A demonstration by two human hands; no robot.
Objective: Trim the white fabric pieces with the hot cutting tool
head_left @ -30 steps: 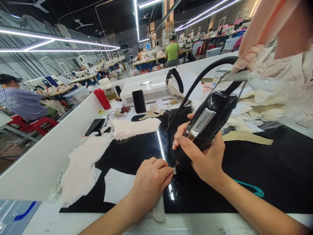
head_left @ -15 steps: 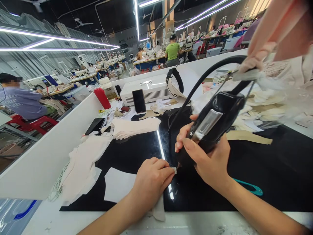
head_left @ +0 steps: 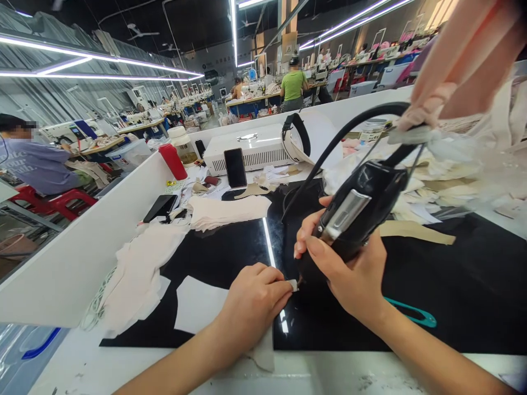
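My right hand is wrapped round a thick black corded handheld tool with a silver lever on its side. The tool slants down to the left, its narrow tip close to the small pale fabric piece. That piece pokes out from the pinched fingertips of my left hand, which rests low over the black board. Beneath my left wrist lies a white panel, partly covered. A pale strip hangs over the board's front edge. Teal thread snips lie by my right forearm.
Stacked pale cut panels and another stack lie on the left. A phone leans against a white vented box. The tool's black cable arches up toward tied pink cloth. Fabric scraps crowd the right.
The view has shifted slightly. Both hands keep nearly the same pose, with the tool tip still beside the pale piece.
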